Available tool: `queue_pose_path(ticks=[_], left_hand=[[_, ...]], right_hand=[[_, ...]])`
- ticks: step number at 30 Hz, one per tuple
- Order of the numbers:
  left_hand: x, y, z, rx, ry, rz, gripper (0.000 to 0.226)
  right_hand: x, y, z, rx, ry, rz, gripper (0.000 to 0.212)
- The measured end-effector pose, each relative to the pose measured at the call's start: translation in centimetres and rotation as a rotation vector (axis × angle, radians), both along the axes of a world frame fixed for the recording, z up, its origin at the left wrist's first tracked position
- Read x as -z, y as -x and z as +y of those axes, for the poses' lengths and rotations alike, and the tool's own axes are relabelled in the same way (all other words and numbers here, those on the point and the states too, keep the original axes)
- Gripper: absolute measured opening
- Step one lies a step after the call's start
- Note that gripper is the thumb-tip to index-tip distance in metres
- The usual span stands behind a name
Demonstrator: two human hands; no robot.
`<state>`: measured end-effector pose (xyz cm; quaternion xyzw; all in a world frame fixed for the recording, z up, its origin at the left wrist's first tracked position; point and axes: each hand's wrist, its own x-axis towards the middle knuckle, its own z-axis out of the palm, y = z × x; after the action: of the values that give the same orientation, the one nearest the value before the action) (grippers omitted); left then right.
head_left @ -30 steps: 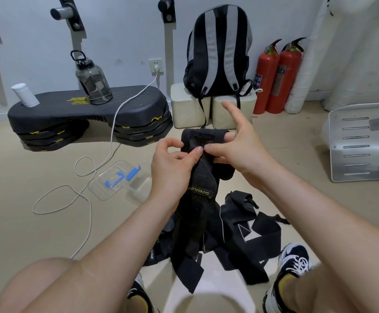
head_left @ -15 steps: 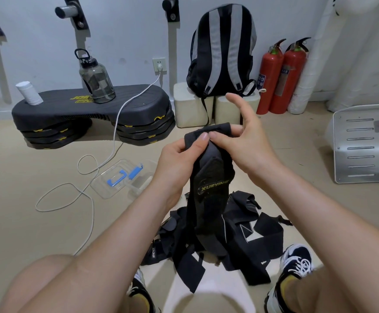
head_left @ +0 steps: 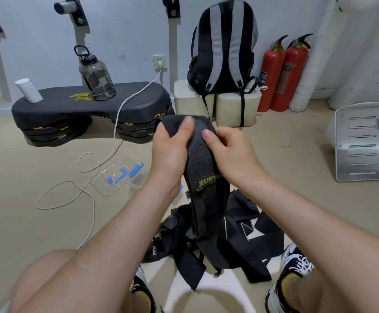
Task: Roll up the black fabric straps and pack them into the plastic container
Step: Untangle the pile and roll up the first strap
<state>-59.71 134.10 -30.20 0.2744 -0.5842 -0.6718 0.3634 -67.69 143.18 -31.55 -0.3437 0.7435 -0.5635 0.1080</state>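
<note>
"XUEY" tag on black strap (head_left: pixel 203 163), yellow "JOIN" on step platform (head_left: pixel 55 105)

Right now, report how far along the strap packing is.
Done: nothing visibly; no strap shows inside the plastic container on the floor. In hand: left hand and right hand grip the top of one black strap, mostly hanging unrolled. Left: the loose strap pile, then packing.

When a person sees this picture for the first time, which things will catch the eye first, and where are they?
First comes the black strap with its yellow label, held up at the centre by the left hand and the right hand. Below it, a pile of loose straps lies on the floor between the shoes. The two red fire extinguishers stand out against the back wall, right of the backpack.
</note>
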Motion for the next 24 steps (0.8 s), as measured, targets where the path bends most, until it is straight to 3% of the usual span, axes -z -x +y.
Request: queue_pose_path(ticks=[3, 5, 9, 10, 13, 15, 19, 24], left_hand=[[0.1, -0.1, 0.5, -0.022, 0.276, -0.129, 0.035], [0.0, -0.2, 0.8, -0.089, 0.416, -0.129, 0.036], [-0.3, -0.3, 0.2, -0.177, 0.456, -0.076, 0.055], [-0.2, -0.3, -0.1, -0.187, 0.439, -0.077, 0.060], [0.0, -0.2, -0.8, -0.184, 0.312, -0.069, 0.055], [-0.1, -0.1, -1.2, -0.162, 0.244, -0.056, 0.054], [-0.9, -0.1, -1.6, -0.185, 0.242, -0.064, 0.082], [-1.6, -0.1, -1.8, -0.198, 0.194, -0.030, 0.079]], right_hand=[[0.3, -0.3, -0.1, 0.096, 0.016, 0.157, 0.039], [0.0, -0.5, -0.2, 0.090, 0.040, 0.148, 0.038], [-0.9, 0.2, 0.8, -0.281, 0.052, -0.508, 0.028], [-0.8, 0.3, 1.0, -0.349, 0.012, -0.548, 0.027], [-0.3, 0.2, 0.5, -0.231, -0.021, -0.263, 0.016], [-0.4, -0.2, 0.2, -0.113, -0.045, -0.051, 0.023], [-1.2, -1.1, 1.0, -0.039, -0.210, 0.203, 0.045], [-0.8, -2.2, 1.2, -0.129, -0.404, 0.230, 0.076]])
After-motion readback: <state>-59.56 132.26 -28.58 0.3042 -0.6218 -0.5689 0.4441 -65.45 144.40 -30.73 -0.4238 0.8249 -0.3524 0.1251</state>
